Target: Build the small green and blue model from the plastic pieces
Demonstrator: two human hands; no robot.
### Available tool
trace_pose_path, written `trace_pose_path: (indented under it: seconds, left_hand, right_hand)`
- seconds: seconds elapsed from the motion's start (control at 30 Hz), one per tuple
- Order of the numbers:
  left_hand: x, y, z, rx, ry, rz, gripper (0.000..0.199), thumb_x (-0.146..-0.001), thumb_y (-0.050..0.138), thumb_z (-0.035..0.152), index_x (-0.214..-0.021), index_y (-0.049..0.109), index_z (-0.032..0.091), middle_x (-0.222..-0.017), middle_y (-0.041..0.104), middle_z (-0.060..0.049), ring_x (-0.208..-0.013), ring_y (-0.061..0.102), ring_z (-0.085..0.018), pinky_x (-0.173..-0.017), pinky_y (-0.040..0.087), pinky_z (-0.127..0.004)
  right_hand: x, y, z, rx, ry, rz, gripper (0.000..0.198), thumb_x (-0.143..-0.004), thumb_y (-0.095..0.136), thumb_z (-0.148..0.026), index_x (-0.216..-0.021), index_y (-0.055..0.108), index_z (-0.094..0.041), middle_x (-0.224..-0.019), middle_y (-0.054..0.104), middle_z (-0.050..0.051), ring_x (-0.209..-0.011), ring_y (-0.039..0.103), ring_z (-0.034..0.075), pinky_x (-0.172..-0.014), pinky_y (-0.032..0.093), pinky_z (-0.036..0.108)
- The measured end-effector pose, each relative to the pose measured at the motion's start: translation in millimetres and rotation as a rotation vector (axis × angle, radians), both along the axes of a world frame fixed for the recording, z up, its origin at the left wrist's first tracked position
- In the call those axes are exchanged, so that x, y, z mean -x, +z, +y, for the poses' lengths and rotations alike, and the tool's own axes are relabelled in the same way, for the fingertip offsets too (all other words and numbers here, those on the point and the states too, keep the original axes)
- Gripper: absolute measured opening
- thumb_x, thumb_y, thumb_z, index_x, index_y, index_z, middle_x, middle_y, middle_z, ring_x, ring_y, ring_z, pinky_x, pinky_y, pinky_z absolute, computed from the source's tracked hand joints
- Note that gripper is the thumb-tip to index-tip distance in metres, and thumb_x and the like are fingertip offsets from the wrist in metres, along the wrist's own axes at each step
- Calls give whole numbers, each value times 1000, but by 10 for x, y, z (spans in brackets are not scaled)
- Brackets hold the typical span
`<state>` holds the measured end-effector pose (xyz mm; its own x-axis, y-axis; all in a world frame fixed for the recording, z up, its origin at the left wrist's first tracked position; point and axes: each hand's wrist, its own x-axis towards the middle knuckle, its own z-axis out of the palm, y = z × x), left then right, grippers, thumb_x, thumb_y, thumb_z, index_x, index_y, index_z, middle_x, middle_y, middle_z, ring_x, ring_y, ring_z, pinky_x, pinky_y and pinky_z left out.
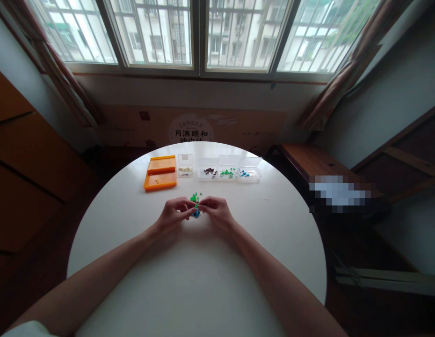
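My left hand (173,209) and my right hand (216,208) meet over the middle of the white table. Both are closed in a pinch, fingertips almost touching, around a small green piece (196,206). Its exact shape is too small to tell, and the fingers partly hide it. Just beyond the fingertips lies a loose pile of green pieces (194,197). Small blue pieces (195,214) show below the fingertips, between the two hands.
On the round white table (203,281), an orange tray (161,164) holding a few yellow bits stands back left. Beside it are a clear box (185,159) with pale pieces and clear open boxes with dark brown (209,172), green (227,172) and blue (244,173) pieces. A wooden bench (308,161) stands right.
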<state>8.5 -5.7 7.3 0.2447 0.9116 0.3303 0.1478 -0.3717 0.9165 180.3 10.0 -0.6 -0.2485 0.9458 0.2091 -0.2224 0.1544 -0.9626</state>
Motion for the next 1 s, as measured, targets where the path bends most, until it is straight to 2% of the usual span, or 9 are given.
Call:
trace_pose_path:
  seconds: [0.3,0.5,0.73,1.0]
  left_hand:
    - [-9,5,1,-16,6,-4,23,-75,66,32,-84,68,10,-71,62,-5,-49,57,-9,-42,48,-18]
    - [-14,2,3,-47,25,-3,21,-76,65,30,-87,68,12,-76,61,-4,-48,58,-8,-41,48,-18]
    - [-12,-4,0,-86,48,23,21,-76,65,31,-87,69,13,-76,60,-5,-49,58,-8,-41,48,-18]
    - [-16,8,-2,-97,50,43,21,-77,63,31,-88,69,13,-76,60,-5,-48,56,-7,-41,48,-18]
  right_hand:
    - [-4,29,-19,-10,-6,-27,24,-60,74,-35,-69,68,-14,-59,64,2,-53,57,11,-53,46,23]
    - [1,-20,5,-6,1,8,24,-62,74,-30,-80,70,-15,-69,69,4,-58,60,12,-56,48,24]
    - [14,14,-18,42,22,46,23,-61,75,-30,-78,72,-15,-68,70,4,-59,61,13,-58,49,26]
    - [11,8,-13,10,1,14,24,-58,76,-34,-72,70,-15,-63,67,3,-55,59,12,-55,48,24]
